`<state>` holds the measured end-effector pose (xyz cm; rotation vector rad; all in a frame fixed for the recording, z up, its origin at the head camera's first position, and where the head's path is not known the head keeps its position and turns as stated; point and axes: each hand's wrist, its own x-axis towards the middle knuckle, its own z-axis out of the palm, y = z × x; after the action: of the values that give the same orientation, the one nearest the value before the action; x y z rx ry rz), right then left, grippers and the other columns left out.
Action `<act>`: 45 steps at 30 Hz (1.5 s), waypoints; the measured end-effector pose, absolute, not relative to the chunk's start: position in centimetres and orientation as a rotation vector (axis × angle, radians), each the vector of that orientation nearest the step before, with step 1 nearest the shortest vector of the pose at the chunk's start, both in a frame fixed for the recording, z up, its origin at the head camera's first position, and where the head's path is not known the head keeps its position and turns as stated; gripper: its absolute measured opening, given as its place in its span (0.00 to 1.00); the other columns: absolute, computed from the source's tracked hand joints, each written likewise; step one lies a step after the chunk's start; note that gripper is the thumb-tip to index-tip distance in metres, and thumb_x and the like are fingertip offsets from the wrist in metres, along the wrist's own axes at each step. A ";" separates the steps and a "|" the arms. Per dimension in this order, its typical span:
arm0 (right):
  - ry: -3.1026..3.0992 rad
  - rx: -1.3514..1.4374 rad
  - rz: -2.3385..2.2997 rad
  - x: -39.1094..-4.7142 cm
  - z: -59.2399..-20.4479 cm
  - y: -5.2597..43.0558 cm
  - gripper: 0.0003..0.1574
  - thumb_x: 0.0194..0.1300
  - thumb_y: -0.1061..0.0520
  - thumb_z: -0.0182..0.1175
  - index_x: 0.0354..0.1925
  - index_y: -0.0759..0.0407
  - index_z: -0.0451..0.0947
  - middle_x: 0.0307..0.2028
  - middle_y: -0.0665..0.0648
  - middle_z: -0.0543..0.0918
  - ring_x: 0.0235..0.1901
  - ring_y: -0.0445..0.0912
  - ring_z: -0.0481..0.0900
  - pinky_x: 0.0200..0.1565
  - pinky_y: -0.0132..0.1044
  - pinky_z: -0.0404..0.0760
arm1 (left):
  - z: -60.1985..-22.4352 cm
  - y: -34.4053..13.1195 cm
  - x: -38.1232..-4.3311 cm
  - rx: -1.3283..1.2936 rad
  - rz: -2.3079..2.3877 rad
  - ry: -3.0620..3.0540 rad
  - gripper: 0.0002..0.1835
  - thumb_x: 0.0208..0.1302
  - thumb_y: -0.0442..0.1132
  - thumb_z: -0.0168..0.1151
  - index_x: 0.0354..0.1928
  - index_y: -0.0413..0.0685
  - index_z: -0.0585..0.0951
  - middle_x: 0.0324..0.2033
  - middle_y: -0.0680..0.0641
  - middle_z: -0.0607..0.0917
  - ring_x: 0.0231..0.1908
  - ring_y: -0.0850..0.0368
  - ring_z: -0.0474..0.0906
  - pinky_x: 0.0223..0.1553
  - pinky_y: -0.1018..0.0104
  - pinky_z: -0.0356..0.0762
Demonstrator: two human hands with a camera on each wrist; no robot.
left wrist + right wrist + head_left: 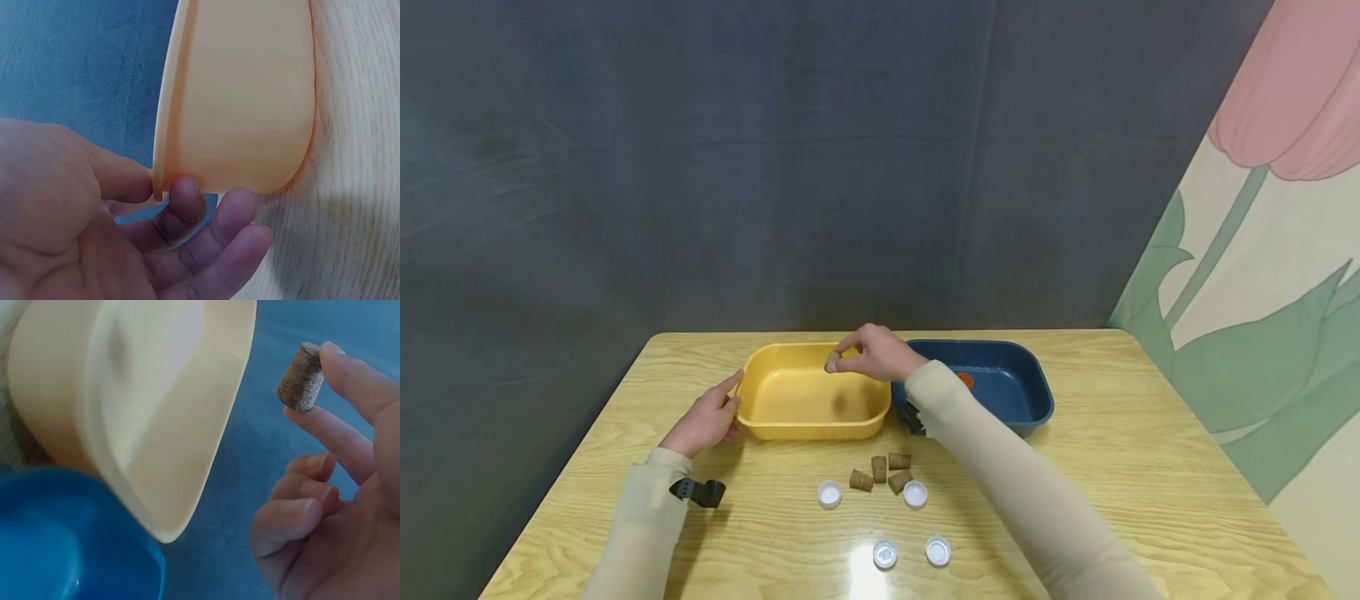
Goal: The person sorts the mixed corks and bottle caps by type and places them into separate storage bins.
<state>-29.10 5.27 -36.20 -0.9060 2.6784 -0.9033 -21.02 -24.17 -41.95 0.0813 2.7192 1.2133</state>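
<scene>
Over the yellow basin [808, 431], my right hand [880, 354] pinches a cork [301, 378] between thumb and index finger, its other fingers curled loosely in the right wrist view. The cork hangs above the rim, with a dark shadow on the basin floor. At the basin's left end, my left hand [703, 421] holds the rim, thumb on one side and index finger against the wall [244, 100]. Several more corks [878, 468] lie loose on the table in front of the basin.
A blue basin [1033, 400] stands against the yellow one's right side, partly behind my right sleeve, with an orange-red piece [966, 380] inside. Several white bottle caps [830, 495] are spread over the wooden table [775, 517]. A dark curtain [850, 167] hangs behind.
</scene>
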 end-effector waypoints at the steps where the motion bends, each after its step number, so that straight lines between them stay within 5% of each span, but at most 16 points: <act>1: 2.676 -0.900 -0.899 -29.2 -36.2 5.0 0.13 0.67 0.43 0.66 0.45 0.44 0.89 0.47 0.49 0.86 0.28 0.43 0.68 0.29 0.34 0.65 | -41.9 -24.2 -21.0 0.083 1.214 2.719 0.30 0.81 0.33 0.39 0.78 0.37 0.48 0.29 0.39 0.76 0.26 0.50 0.75 0.30 0.57 0.78; 9: 2.639 -0.865 -0.858 -30.0 -36.6 3.2 0.13 0.67 0.43 0.66 0.45 0.45 0.89 0.48 0.50 0.87 0.36 0.41 0.73 0.41 0.36 0.73 | -42.1 -24.4 -21.2 0.086 1.212 2.717 0.30 0.80 0.33 0.38 0.78 0.37 0.48 0.29 0.40 0.76 0.25 0.52 0.74 0.30 0.58 0.78; 14: 2.639 -0.857 -0.824 -30.1 -36.9 2.5 0.12 0.66 0.44 0.67 0.44 0.45 0.89 0.51 0.49 0.86 0.51 0.45 0.80 0.53 0.41 0.78 | -42.1 -24.4 -21.2 0.086 1.213 2.711 0.29 0.80 0.33 0.38 0.78 0.36 0.48 0.29 0.40 0.76 0.26 0.51 0.74 0.30 0.58 0.78; 45: 2.608 -0.752 -0.774 -30.2 -38.8 2.2 0.10 0.65 0.46 0.69 0.42 0.46 0.89 0.53 0.49 0.85 0.59 0.50 0.77 0.61 0.46 0.75 | -42.1 -24.3 -21.2 0.075 1.197 2.717 0.30 0.81 0.33 0.39 0.78 0.37 0.48 0.32 0.40 0.76 0.29 0.49 0.77 0.32 0.58 0.79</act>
<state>-30.21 2.19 -38.81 -0.7517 2.6078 -0.7737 -21.22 -24.33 -42.10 0.0749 2.7166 1.1970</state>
